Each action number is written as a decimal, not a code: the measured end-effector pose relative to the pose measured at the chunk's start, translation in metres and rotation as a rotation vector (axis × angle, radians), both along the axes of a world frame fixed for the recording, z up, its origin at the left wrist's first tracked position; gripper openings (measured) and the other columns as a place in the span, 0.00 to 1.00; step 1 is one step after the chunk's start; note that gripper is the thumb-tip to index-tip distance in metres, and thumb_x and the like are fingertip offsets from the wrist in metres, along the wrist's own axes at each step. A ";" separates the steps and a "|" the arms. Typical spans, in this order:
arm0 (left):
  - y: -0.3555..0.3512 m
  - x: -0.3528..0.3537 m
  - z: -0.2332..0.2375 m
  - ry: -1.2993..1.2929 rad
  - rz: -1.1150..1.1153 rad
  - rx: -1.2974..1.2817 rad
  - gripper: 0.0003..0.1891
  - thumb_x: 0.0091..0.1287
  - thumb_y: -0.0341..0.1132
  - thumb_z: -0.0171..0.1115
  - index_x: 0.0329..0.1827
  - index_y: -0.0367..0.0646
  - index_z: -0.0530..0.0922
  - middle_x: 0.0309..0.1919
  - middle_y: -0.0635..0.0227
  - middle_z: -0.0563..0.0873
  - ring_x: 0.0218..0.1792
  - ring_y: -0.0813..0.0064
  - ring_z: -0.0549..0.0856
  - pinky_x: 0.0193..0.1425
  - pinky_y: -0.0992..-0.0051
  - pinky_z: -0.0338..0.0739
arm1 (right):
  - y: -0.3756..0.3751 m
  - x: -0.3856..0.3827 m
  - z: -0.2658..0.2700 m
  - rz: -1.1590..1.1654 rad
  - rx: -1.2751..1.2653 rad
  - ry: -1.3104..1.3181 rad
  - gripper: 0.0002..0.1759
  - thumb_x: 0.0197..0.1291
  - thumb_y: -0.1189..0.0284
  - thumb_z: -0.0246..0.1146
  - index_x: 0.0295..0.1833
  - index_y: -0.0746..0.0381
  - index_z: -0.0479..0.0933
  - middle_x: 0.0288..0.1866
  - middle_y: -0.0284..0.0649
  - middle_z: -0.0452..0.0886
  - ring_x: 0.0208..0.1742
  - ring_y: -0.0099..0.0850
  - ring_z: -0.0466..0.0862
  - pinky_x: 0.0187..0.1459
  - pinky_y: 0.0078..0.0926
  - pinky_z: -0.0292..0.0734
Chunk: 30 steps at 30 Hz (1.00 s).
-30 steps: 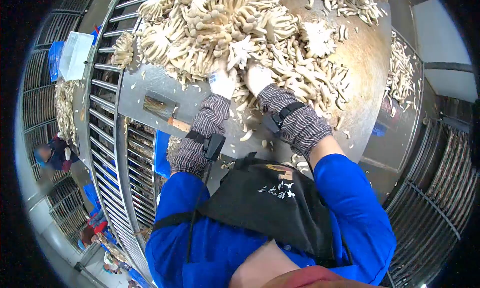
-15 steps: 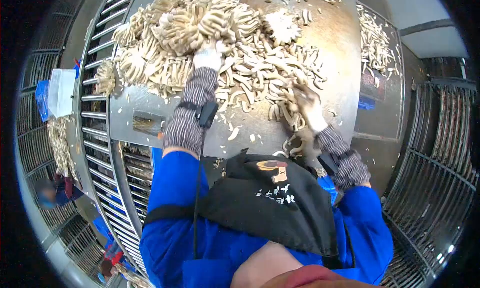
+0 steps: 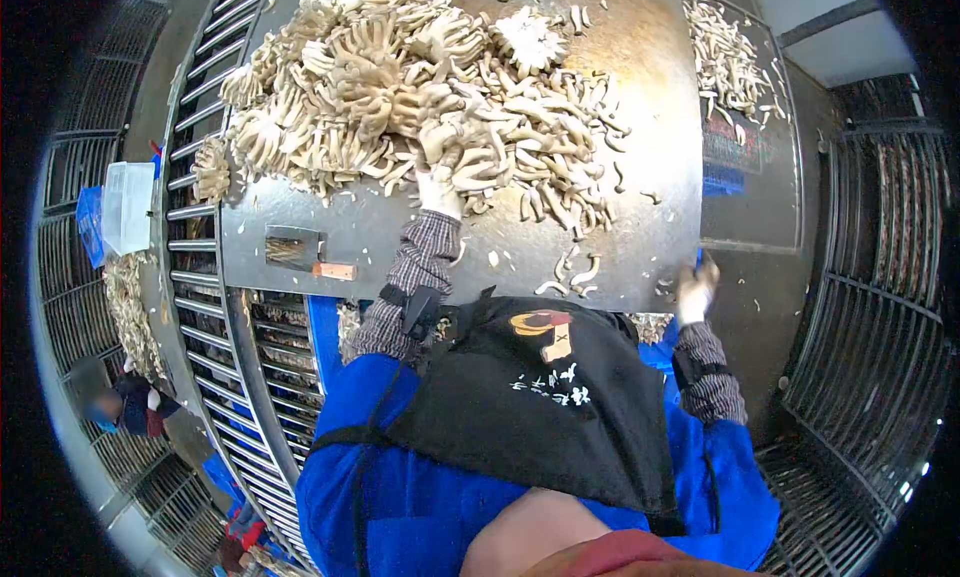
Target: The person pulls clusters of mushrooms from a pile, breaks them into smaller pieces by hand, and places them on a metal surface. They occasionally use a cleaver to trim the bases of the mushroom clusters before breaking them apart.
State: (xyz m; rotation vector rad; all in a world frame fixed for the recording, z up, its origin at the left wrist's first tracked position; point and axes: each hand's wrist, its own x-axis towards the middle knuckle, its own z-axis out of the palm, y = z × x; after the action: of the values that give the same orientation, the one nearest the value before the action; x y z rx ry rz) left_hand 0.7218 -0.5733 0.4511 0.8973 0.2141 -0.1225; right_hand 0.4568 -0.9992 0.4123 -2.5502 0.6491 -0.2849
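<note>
A large heap of pale, long-stemmed mushrooms (image 3: 300, 137), some clustered and some loose, covers the left and middle of the metal table (image 3: 650, 167). My left hand (image 3: 437, 189), in a white glove, is closed on a mushroom cluster (image 3: 455, 142) at the heap's near edge; its fingertips are hidden under the stems. My right hand (image 3: 697, 289), also gloved, is at the table's near right corner, away from the heap, beside a small blue edge (image 3: 704, 261). Its fingers are blurred. A few loose mushrooms (image 3: 572, 277) lie near the front edge.
A wooden-coloured block (image 3: 335, 271) lies by a rectangular opening (image 3: 290, 249) in the table. Metal rollers (image 3: 190, 247) run along the left. More mushrooms (image 3: 725, 57) lie on a surface at the right. A co-worker (image 3: 135, 402) is at far left, near a clear bin (image 3: 130, 207).
My right hand has left the loose mushrooms and moved right and toward me to the table corner. My left hand has come nearer with a cluster. The block now shows by the opening.
</note>
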 end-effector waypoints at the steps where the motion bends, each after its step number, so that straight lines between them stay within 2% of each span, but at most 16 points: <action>1: -0.015 -0.006 0.009 -0.014 -0.025 -0.020 0.26 0.64 0.26 0.60 0.65 0.46 0.65 0.53 0.58 0.80 0.46 0.58 0.85 0.44 0.53 0.86 | 0.030 0.032 0.024 -0.008 0.481 0.049 0.23 0.61 0.82 0.56 0.63 0.67 0.70 0.49 0.41 0.79 0.48 0.26 0.79 0.51 0.21 0.75; 2: -0.024 -0.014 0.026 0.098 -0.220 -0.227 0.24 0.67 0.31 0.59 0.66 0.48 0.65 0.52 0.55 0.81 0.42 0.57 0.86 0.43 0.56 0.87 | 0.042 0.053 -0.007 0.199 0.684 -0.001 0.23 0.64 0.80 0.56 0.65 0.66 0.69 0.51 0.42 0.79 0.50 0.27 0.79 0.52 0.23 0.75; 3: -0.039 -0.015 0.006 0.173 -0.146 -0.259 0.21 0.68 0.33 0.57 0.64 0.46 0.67 0.50 0.53 0.82 0.44 0.55 0.86 0.42 0.51 0.86 | 0.069 0.086 0.010 0.490 0.576 0.230 0.25 0.66 0.75 0.57 0.68 0.67 0.65 0.58 0.44 0.78 0.54 0.29 0.79 0.56 0.26 0.74; 4: -0.056 -0.016 -0.017 0.249 -0.070 -0.292 0.19 0.70 0.35 0.55 0.62 0.43 0.69 0.48 0.51 0.83 0.45 0.53 0.86 0.41 0.47 0.86 | 0.115 0.114 0.043 0.470 0.915 0.198 0.29 0.69 0.66 0.56 0.69 0.69 0.62 0.62 0.45 0.75 0.58 0.33 0.78 0.60 0.28 0.72; 6: -0.086 -0.028 -0.002 0.092 -0.131 -0.251 0.18 0.69 0.36 0.56 0.60 0.42 0.71 0.48 0.53 0.84 0.46 0.57 0.86 0.47 0.50 0.85 | 0.163 0.157 0.049 0.766 0.536 0.012 0.33 0.70 0.58 0.54 0.70 0.70 0.59 0.64 0.47 0.73 0.62 0.35 0.75 0.62 0.30 0.70; 8: -0.099 -0.040 -0.012 -0.012 -0.111 -0.048 0.16 0.69 0.32 0.57 0.58 0.38 0.72 0.49 0.60 0.84 0.48 0.67 0.84 0.57 0.71 0.80 | 0.191 0.193 0.070 0.505 0.862 0.223 0.32 0.72 0.56 0.50 0.69 0.71 0.59 0.65 0.51 0.72 0.65 0.37 0.72 0.64 0.32 0.67; 9: -0.092 -0.039 -0.039 0.066 -0.126 -0.015 0.15 0.69 0.34 0.58 0.56 0.40 0.74 0.46 0.63 0.83 0.46 0.70 0.83 0.51 0.71 0.80 | 0.196 0.203 0.078 0.358 0.822 0.151 0.28 0.65 0.60 0.61 0.63 0.68 0.70 0.57 0.57 0.77 0.59 0.42 0.77 0.58 0.35 0.73; 11: -0.080 -0.041 -0.015 0.084 -0.212 -0.060 0.13 0.69 0.37 0.61 0.53 0.43 0.77 0.42 0.65 0.83 0.43 0.74 0.82 0.42 0.72 0.80 | 0.189 0.215 0.100 0.582 0.357 0.116 0.23 0.63 0.62 0.60 0.59 0.63 0.73 0.48 0.59 0.79 0.50 0.45 0.81 0.53 0.36 0.76; 12: -0.081 -0.043 -0.006 0.222 -0.138 -0.057 0.15 0.68 0.36 0.63 0.55 0.43 0.75 0.43 0.65 0.82 0.40 0.74 0.82 0.42 0.73 0.80 | 0.189 0.223 0.118 0.491 0.729 0.207 0.21 0.62 0.63 0.59 0.58 0.61 0.74 0.45 0.59 0.80 0.46 0.46 0.82 0.50 0.37 0.77; 15: -0.071 -0.034 -0.013 0.243 -0.138 -0.094 0.23 0.70 0.40 0.60 0.65 0.45 0.66 0.43 0.67 0.82 0.39 0.74 0.83 0.44 0.74 0.82 | 0.198 0.230 0.069 0.787 0.374 0.025 0.23 0.61 0.63 0.58 0.59 0.62 0.74 0.38 0.45 0.84 0.37 0.33 0.84 0.38 0.31 0.79; 17: -0.050 -0.022 -0.076 0.119 -0.312 -0.220 0.14 0.75 0.44 0.49 0.56 0.48 0.73 0.39 0.70 0.78 0.38 0.84 0.77 0.40 0.81 0.77 | 0.206 0.233 0.142 0.830 0.551 0.400 0.29 0.62 0.57 0.58 0.64 0.62 0.72 0.45 0.47 0.85 0.45 0.40 0.84 0.47 0.35 0.78; 21: -0.052 -0.015 -0.069 -0.021 -0.118 0.422 0.12 0.71 0.34 0.53 0.54 0.39 0.76 0.38 0.61 0.84 0.39 0.75 0.82 0.38 0.84 0.78 | 0.198 0.237 0.057 0.700 0.548 0.225 0.29 0.64 0.54 0.56 0.63 0.64 0.72 0.48 0.52 0.83 0.51 0.46 0.82 0.53 0.38 0.76; 22: -0.057 -0.022 -0.031 0.432 -0.166 -0.135 0.13 0.70 0.32 0.54 0.54 0.38 0.76 0.38 0.61 0.83 0.40 0.74 0.82 0.39 0.82 0.78 | 0.196 0.238 0.039 0.701 0.552 0.232 0.29 0.64 0.54 0.56 0.63 0.64 0.72 0.48 0.52 0.83 0.51 0.46 0.82 0.53 0.38 0.76; 24: -0.037 -0.021 -0.074 0.379 -0.459 0.079 0.14 0.67 0.32 0.57 0.53 0.35 0.75 0.42 0.60 0.83 0.41 0.70 0.83 0.43 0.71 0.82 | 0.194 0.242 0.028 0.485 0.642 0.288 0.30 0.65 0.54 0.56 0.61 0.67 0.72 0.55 0.57 0.79 0.55 0.48 0.79 0.56 0.37 0.74; 26: -0.053 -0.027 -0.042 0.132 -0.238 0.310 0.13 0.67 0.32 0.57 0.52 0.36 0.75 0.42 0.60 0.84 0.39 0.68 0.85 0.39 0.69 0.84 | 0.194 0.242 0.043 0.300 0.821 0.307 0.30 0.65 0.53 0.56 0.60 0.69 0.72 0.59 0.61 0.75 0.59 0.50 0.78 0.57 0.37 0.73; 30: -0.047 -0.004 -0.031 0.346 -0.346 -0.232 0.28 0.66 0.42 0.63 0.68 0.48 0.66 0.56 0.58 0.79 0.50 0.65 0.83 0.46 0.63 0.86 | 0.194 0.242 0.033 0.253 0.899 0.207 0.34 0.65 0.56 0.58 0.69 0.65 0.63 0.61 0.62 0.73 0.56 0.48 0.79 0.55 0.37 0.74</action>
State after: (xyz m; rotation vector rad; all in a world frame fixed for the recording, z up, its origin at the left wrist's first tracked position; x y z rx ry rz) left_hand 0.7176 -0.6201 0.4202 0.6707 0.3576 -0.6148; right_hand 0.6986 -0.8055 0.4451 -1.7611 0.3856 0.3064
